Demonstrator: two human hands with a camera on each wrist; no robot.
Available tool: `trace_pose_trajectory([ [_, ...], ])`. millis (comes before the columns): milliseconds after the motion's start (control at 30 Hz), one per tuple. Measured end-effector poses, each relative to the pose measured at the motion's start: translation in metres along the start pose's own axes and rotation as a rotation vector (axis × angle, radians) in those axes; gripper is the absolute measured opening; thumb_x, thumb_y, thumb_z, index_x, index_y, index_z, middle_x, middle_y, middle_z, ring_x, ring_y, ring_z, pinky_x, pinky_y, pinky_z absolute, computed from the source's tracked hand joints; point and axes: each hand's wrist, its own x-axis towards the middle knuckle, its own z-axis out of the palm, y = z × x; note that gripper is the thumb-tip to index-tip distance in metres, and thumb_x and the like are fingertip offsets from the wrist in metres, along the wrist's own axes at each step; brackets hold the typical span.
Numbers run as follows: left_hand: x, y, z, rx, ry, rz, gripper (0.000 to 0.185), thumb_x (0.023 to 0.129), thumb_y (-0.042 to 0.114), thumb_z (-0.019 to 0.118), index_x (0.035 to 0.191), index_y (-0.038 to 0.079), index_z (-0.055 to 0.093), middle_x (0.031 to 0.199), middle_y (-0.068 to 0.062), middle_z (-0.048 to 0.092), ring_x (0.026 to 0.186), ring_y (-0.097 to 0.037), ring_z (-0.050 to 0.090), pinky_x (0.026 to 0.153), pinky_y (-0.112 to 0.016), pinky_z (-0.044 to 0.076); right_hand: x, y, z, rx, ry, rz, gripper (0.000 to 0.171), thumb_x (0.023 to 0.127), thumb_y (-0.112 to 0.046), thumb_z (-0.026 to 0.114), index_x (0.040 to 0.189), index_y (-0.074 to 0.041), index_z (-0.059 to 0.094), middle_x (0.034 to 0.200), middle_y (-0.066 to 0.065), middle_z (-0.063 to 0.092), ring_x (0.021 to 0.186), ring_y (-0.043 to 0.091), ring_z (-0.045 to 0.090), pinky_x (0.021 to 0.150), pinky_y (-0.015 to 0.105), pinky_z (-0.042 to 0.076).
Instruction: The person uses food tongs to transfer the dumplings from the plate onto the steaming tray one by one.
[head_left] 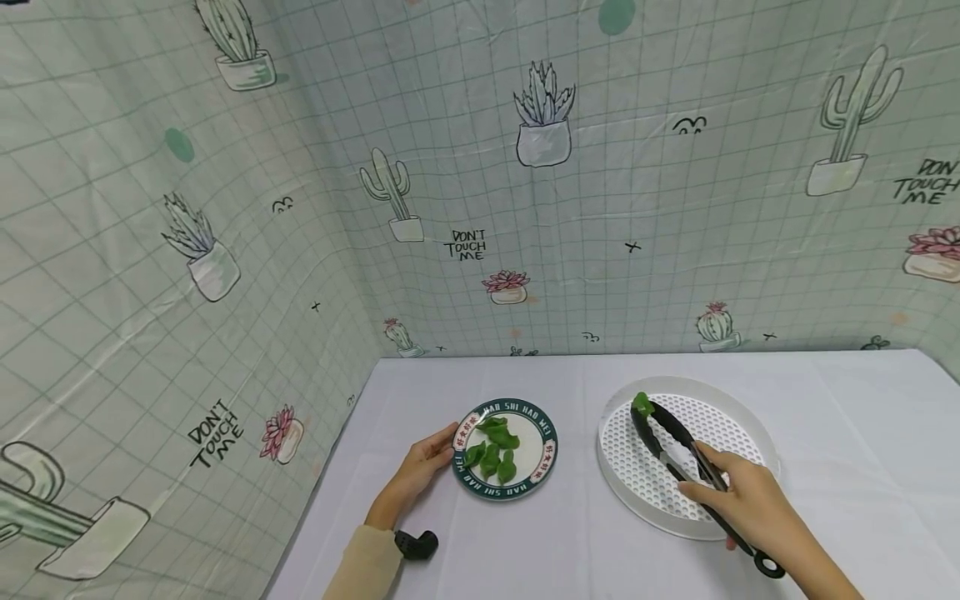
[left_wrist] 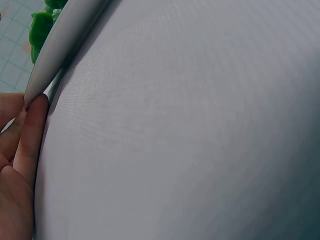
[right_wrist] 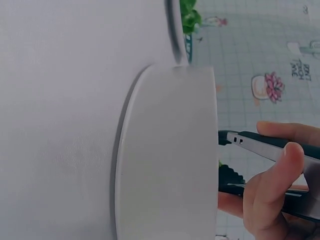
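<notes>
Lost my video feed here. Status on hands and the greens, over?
Left hand steadies plate rim. Right hand grips tongs, pinching green piece over perforated white tray. Nothing blocking.

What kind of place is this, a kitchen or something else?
Probably a staged tabletop booth rather than a kitchen: a cactus-print cloth backdrop walls in a white-covered table, which holds a green-rimmed plate of green pepper pieces and a white perforated round tray.

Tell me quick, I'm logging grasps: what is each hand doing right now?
Left hand: open, fingertips resting on the plate rim.
Right hand: gripping the black tongs, which pinch a green pepper piece.
</notes>
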Motion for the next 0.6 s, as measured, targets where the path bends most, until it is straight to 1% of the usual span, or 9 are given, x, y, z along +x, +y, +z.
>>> trace_pose_trajectory([
  [33, 0.000, 0.000, 0.000, 0.000, 0.001, -0.001, 0.049, 0.102, 0.000, 0.051, 0.149, -0.006, 0.038, 0.154, -0.022, 0.036, 0.143, -0.037, 0.032, 0.118, -0.050, 0.022, 0.001, 0.001, 0.000, -0.003, 0.003, -0.005, 0.073, 0.094, -0.023, 0.070, 0.144, 0.017, 0.036, 0.090, 0.034, 0.060, 0.033, 0.019, 0.055, 0.043, 0.030, 0.050],
  [67, 0.000, 0.000, 0.000, 0.007, 0.001, 0.000, 0.049, 0.102, 0.001, 0.051, 0.149, -0.006, 0.038, 0.154, -0.022, 0.036, 0.143, -0.038, 0.032, 0.118, -0.050, 0.022, 0.002, 0.002, 0.000, -0.004, 0.000, 0.002, 0.073, 0.094, -0.023, 0.070, 0.144, 0.017, 0.035, 0.084, 0.029, 0.060, 0.033, 0.019, 0.055, 0.043, 0.030, 0.050],
  [200, 0.001, 0.000, 0.000, 0.004, 0.001, -0.005, 0.049, 0.102, 0.001, 0.051, 0.149, -0.006, 0.038, 0.155, -0.021, 0.035, 0.143, -0.037, 0.031, 0.118, -0.048, 0.022, 0.005, 0.005, 0.001, -0.037, 0.011, -0.021, 0.073, 0.093, -0.022, 0.071, 0.142, 0.019, 0.037, 0.110, 0.046, 0.055, 0.033, 0.018, 0.054, 0.043, 0.029, 0.049],
  [267, 0.001, 0.001, 0.000, 0.009, -0.002, -0.008, 0.049, 0.102, 0.001, 0.051, 0.149, -0.006, 0.037, 0.155, -0.021, 0.035, 0.144, -0.037, 0.030, 0.118, -0.049, 0.022, 0.007, 0.006, 0.001, -0.048, 0.004, -0.015, 0.074, 0.093, -0.023, 0.071, 0.142, 0.019, 0.037, 0.098, 0.038, 0.059, 0.033, 0.018, 0.054, 0.045, 0.028, 0.049],
  [333, 0.000, 0.001, 0.000, 0.007, -0.006, -0.013, 0.049, 0.102, 0.001, 0.050, 0.150, -0.005, 0.037, 0.155, -0.020, 0.035, 0.144, -0.036, 0.029, 0.118, -0.048, 0.022, 0.008, 0.007, 0.002, -0.053, 0.002, -0.016, 0.074, 0.092, -0.024, 0.072, 0.141, 0.020, 0.037, 0.092, 0.035, 0.059, 0.033, 0.018, 0.054, 0.045, 0.028, 0.049],
  [367, 0.000, 0.001, 0.000, 0.014, -0.008, -0.009, 0.049, 0.103, 0.001, 0.050, 0.150, -0.005, 0.037, 0.155, -0.021, 0.035, 0.144, -0.037, 0.029, 0.118, -0.049, 0.022, 0.009, 0.008, 0.002, -0.052, -0.001, -0.011, 0.075, 0.092, -0.024, 0.072, 0.141, 0.020, 0.037, 0.084, 0.027, 0.058, 0.033, 0.018, 0.054, 0.045, 0.028, 0.049],
  [433, -0.001, 0.001, 0.000, 0.008, -0.010, -0.010, 0.049, 0.103, 0.001, 0.050, 0.150, -0.005, 0.037, 0.155, -0.021, 0.034, 0.144, -0.037, 0.029, 0.118, -0.049, 0.022, 0.010, 0.008, 0.003, -0.047, 0.002, -0.009, 0.075, 0.091, -0.023, 0.073, 0.140, 0.021, 0.037, 0.081, 0.022, 0.058, 0.033, 0.018, 0.054, 0.043, 0.029, 0.049],
  [467, -0.001, 0.002, 0.000, 0.004, -0.009, -0.012, 0.049, 0.103, 0.000, 0.050, 0.150, -0.005, 0.037, 0.155, -0.021, 0.034, 0.144, -0.037, 0.029, 0.118, -0.049, 0.021, 0.010, 0.009, 0.003, -0.048, 0.005, -0.011, 0.074, 0.091, -0.023, 0.073, 0.140, 0.021, 0.038, 0.084, 0.026, 0.059, 0.033, 0.018, 0.053, 0.042, 0.029, 0.049],
  [600, -0.001, 0.002, 0.000, -0.004, -0.003, -0.010, 0.049, 0.102, 0.000, 0.050, 0.150, -0.005, 0.037, 0.155, -0.021, 0.035, 0.144, -0.036, 0.029, 0.118, -0.050, 0.021, 0.012, 0.009, 0.005, -0.040, 0.022, -0.026, 0.074, 0.091, -0.023, 0.073, 0.138, 0.022, 0.039, 0.112, 0.044, 0.057, 0.032, 0.018, 0.052, 0.037, 0.031, 0.048],
])
